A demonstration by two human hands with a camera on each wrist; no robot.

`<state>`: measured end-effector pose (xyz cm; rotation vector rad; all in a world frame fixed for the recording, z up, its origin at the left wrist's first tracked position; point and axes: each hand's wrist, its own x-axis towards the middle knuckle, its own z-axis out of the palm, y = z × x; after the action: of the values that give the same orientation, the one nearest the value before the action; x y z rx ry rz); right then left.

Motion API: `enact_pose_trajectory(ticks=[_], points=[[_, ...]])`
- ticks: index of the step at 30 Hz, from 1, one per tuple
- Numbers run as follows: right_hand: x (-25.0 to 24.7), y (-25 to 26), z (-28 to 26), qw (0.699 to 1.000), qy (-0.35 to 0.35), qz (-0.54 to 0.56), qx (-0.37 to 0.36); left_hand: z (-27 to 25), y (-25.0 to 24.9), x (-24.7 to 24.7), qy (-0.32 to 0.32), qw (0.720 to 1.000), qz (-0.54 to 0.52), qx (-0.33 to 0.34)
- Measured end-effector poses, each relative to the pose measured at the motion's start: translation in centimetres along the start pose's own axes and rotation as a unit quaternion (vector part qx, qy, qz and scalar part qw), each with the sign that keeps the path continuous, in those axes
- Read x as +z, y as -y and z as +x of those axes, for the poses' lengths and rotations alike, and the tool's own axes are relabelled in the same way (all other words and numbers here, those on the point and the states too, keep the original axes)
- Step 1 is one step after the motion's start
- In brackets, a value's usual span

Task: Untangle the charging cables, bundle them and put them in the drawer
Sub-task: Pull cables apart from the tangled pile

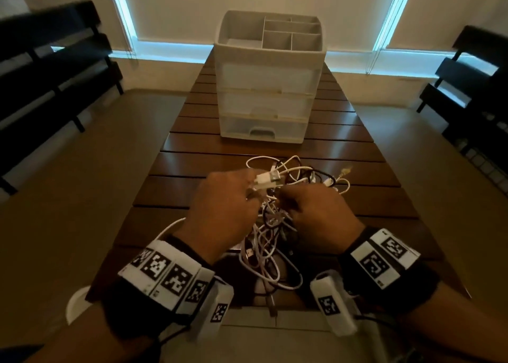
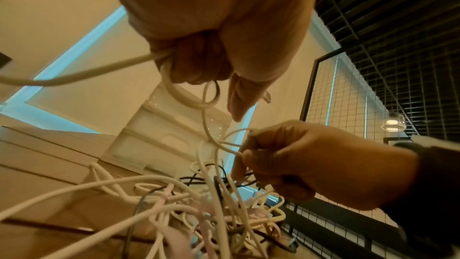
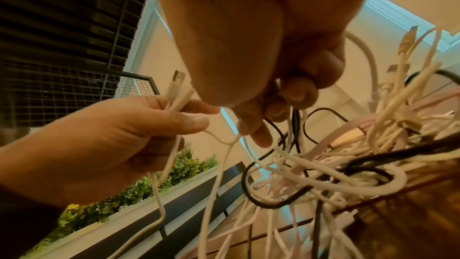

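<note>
A tangle of white, pink and black charging cables (image 1: 270,233) lies on the slatted wooden table (image 1: 170,186) near me. My left hand (image 1: 220,211) grips a white cable (image 2: 104,68) with its USB plug (image 3: 175,81) sticking up past the fingers. My right hand (image 1: 319,214) pinches thin strands of the cable tangle (image 3: 323,174) just right of it. The two hands are close together above the heap. A white plastic drawer unit (image 1: 268,87) stands farther back on the table, with all three drawers closed.
The drawer unit's top is an open tray with dividers (image 1: 277,32). Dark benches (image 1: 49,68) stand left and right (image 1: 472,82) of the table. A wire grid panel (image 2: 348,95) and a planter with green plants (image 3: 139,182) are off to the sides.
</note>
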<state>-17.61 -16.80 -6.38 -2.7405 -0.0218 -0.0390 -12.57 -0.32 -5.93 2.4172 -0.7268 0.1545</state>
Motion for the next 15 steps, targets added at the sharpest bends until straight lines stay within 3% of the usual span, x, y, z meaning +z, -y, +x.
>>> enact_pose_trajectory(ticks=[3, 5, 9, 13, 15], points=[[0.2, 0.2, 0.0, 0.998, 0.006, 0.056, 0.009, -0.4, 0.2, 1.2, 0.054, 0.998, 0.038, 0.023], [0.4, -0.2, 0.1, 0.996, -0.002, 0.087, 0.004, -0.7, 0.4, 1.9, 0.076, 0.997, -0.021, 0.021], [0.6, -0.3, 0.1, 0.993, 0.001, 0.118, 0.007, -0.2, 0.9, 2.6, 0.059, 0.992, -0.116, -0.007], [0.8, -1.1, 0.0, 0.992, 0.022, 0.123, 0.008, 0.6, 1.6, 2.1, 0.079, 0.975, -0.193, -0.072], [1.1, -1.7, 0.0, 0.995, 0.008, 0.101, 0.002, 0.5, 1.7, 1.9, 0.081, 0.953, -0.266, -0.123]])
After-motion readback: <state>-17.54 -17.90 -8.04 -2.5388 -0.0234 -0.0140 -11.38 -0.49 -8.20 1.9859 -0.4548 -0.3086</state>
